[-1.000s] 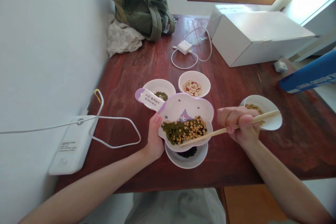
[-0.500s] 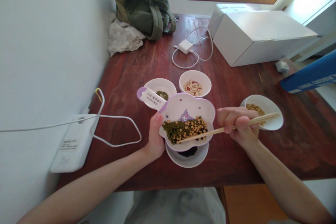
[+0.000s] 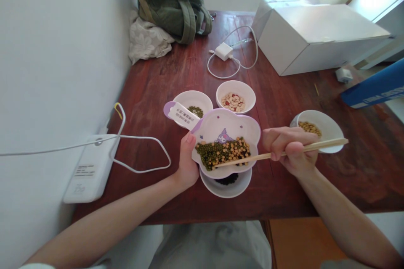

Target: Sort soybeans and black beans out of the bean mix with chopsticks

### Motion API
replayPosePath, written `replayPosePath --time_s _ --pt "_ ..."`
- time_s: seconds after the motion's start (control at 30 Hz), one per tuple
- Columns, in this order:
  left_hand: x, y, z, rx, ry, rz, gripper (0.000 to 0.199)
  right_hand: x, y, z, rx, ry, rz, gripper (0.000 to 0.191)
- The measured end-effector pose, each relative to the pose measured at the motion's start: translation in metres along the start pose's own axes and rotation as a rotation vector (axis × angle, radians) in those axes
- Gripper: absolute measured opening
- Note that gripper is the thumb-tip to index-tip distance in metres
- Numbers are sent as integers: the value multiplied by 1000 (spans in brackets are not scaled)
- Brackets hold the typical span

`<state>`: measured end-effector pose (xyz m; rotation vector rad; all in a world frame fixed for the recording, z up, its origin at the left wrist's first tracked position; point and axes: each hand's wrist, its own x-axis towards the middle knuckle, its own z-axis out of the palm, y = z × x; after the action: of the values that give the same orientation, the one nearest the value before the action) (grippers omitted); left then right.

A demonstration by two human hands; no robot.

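Note:
My left hand (image 3: 188,160) is closed on the left edge of a white and purple cartoon bowl (image 3: 206,124) with a labelled handle, its fingers hidden underneath. Mixed beans (image 3: 222,152), green, tan and dark, lie in its near half. My right hand (image 3: 292,148) grips chopsticks (image 3: 257,157), whose tips touch the beans. Partly below the cartoon bowl stands a white bowl (image 3: 225,191) of black beans. Behind it are a bowl (image 3: 181,97) of green beans and a bowl (image 3: 250,91) of pale flat pieces. Beyond my right hand sits a bowl (image 3: 335,128) of tan beans.
A white power bank (image 3: 86,176) with a looped cable lies against the left wall. Farther back are a charger (image 3: 224,51), a green bag (image 3: 172,4), a patterned cloth (image 3: 148,38) and a large white box (image 3: 318,35). A blue object (image 3: 375,88) stands at the right.
My right hand and the chopsticks' rear ends have shifted slightly right, while the tips stay among the beans. The whole view has shifted a little. My left hand keeps its hold.

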<state>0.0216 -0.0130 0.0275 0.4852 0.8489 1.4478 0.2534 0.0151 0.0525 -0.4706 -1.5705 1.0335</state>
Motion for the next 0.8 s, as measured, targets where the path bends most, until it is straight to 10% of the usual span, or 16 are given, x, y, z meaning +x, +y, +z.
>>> replayPosePath --time_s 0.8 --pt "-1 -2 -1 46 6 11 46 -1 -6 1 -6 22 24 54"
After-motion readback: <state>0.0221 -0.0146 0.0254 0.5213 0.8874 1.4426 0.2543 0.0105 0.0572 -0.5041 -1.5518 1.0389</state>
